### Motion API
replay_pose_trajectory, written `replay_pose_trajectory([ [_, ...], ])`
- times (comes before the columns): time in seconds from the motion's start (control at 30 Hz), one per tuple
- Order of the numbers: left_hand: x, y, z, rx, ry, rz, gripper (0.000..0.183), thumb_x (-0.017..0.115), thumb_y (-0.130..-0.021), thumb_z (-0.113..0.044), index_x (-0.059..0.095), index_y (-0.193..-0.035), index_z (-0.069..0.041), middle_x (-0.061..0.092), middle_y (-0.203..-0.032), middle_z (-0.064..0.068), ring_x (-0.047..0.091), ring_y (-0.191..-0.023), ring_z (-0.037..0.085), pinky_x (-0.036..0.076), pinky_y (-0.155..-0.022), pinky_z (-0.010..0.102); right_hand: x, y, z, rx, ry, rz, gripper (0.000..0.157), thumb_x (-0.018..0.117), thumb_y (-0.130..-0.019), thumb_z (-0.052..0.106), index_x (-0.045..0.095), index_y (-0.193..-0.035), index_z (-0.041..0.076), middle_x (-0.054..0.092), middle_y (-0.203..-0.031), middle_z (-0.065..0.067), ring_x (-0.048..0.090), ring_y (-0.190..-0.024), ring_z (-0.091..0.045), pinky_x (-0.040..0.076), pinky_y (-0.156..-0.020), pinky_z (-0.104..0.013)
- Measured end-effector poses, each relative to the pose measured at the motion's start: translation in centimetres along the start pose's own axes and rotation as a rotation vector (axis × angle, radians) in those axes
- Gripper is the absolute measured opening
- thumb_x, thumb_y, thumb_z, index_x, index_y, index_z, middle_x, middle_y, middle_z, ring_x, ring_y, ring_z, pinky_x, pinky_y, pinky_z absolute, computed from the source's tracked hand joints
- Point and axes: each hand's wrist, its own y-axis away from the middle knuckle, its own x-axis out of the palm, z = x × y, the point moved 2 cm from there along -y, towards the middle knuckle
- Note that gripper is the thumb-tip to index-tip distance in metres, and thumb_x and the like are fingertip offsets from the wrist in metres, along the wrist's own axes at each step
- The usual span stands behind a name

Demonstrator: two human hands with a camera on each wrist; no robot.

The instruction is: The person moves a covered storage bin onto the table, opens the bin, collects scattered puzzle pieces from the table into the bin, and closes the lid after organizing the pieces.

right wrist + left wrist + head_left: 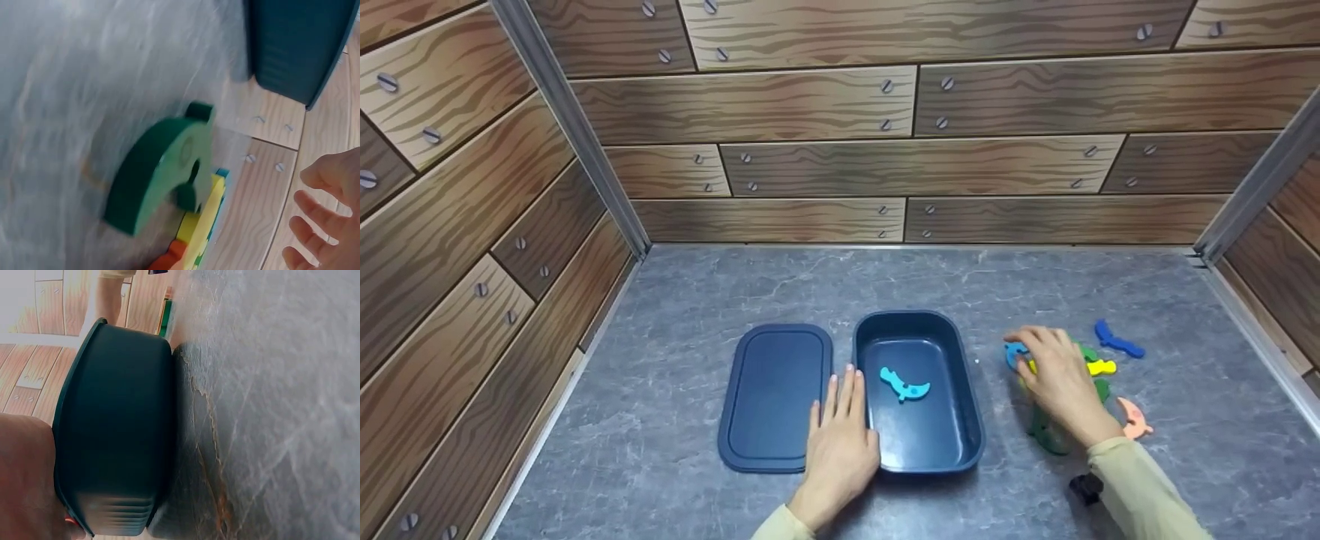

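Box (919, 444) and lid (772, 397) on bench (675, 360)

Head view. Box, dark blue, uncovered, upright; one turquoise piece (896, 384) flat on its floor. Lid, matching, flat, just left of the box. Left hand (844, 446): fingers straight and together, laid along the box's left side, nothing in its grip. Right hand (1057, 375): over a loose cluster well to the right of the box, fingers bent. Cluster, as far as it shows: light blue piece (1014, 350), close by thumb and forefinger; yellow piece (1102, 367), partly under the hand; orange piece (1134, 420), near the wrist; dark blue piece (1117, 344), apart at the far right. Small black object (1086, 489), beside the sleeve; use cannot be told.

Left wrist view. Box wall, side on, with the left hand at its rim, seemingly touching. Light steady pressure here should suffice; a hard push could slide the box.

Right wrist view. Green crescent (149, 163), thick, on the bench; yellow and orange pieces behind it. Right hand: thumb and fingers parted, grip well open, no piece held in sight.

Handling note. Single pieces would be best taken by thumb and forefinger across the thick edges, neighbours left undisturbed. Lifting clear of the box rim and lowering beside the turquoise piece, rather than dropping, would likely limit bouncing.
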Motion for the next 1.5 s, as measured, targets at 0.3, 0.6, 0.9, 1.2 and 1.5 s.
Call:
replay_pose_trajectory([
  [0.3,-0.1,0.0,-0.2,0.008,0.011,-0.003,0.070,0.050,-0.094,-0.022,0.022,-0.157,-0.009,0.012,-0.164,0.002,0.011,-0.149,0.027,0.017,-0.114,0.057,0.3,-1.1,-2.3,-0.026,0.070,0.092,0.027,0.065,-0.087,-0.005,0.071,-0.110,0.008,0.062,-0.112,-0.016,0.052,-0.101,-0.037,0.042,-0.080,-0.055],
  [0.6,0.0,0.0,-0.3,0.006,0.021,-0.008,0.071,0.050,-0.093,-0.022,0.023,-0.157,-0.009,0.014,-0.164,0.002,0.013,-0.149,0.028,0.017,-0.114,0.057,1.2,-1.7,-4.2,-0.026,0.068,0.193,0.030,0.063,-0.088,-0.004,0.072,-0.113,0.009,0.063,-0.114,-0.016,0.053,-0.106,-0.038,0.042,-0.084,-0.058],
  [0.9,0.1,0.1,-0.2,-0.008,0.016,-0.006,0.072,0.053,-0.093,-0.022,0.023,-0.157,-0.009,0.013,-0.164,0.002,0.014,-0.149,0.028,0.018,-0.114,0.057,1.7,-2.6,-4.9,0.041,-0.004,0.307,0.033,0.062,-0.086,-0.004,0.072,-0.115,0.007,0.064,-0.119,-0.018,0.052,-0.110,-0.041,0.041,-0.091,-0.061],
  [1.2,0.0,0.1,-0.2,-0.009,0.023,-0.003,0.072,0.051,-0.093,-0.021,0.022,-0.157,-0.009,0.013,-0.164,0.002,0.013,-0.149,0.028,0.017,-0.114,0.056,2.0,-3.2,-4.7,0.052,0.032,0.333,0.030,0.066,-0.088,0.000,0.073,-0.116,0.008,0.066,-0.116,-0.016,0.055,-0.109,-0.041,0.041,-0.092,-0.061],
  [1.5,-0.1,0.2,-0.1,-0.013,0.022,-0.007,0.071,0.051,-0.093,-0.021,0.023,-0.157,-0.009,0.014,-0.164,0.002,0.013,-0.149,0.028,0.018,-0.114,0.057,2.5,-3.2,-4.6,0.065,0.023,0.329,0.025,0.067,-0.091,0.006,0.071,-0.116,0.004,0.067,-0.112,-0.019,0.058,-0.103,-0.041,0.043,-0.088,-0.061],
])
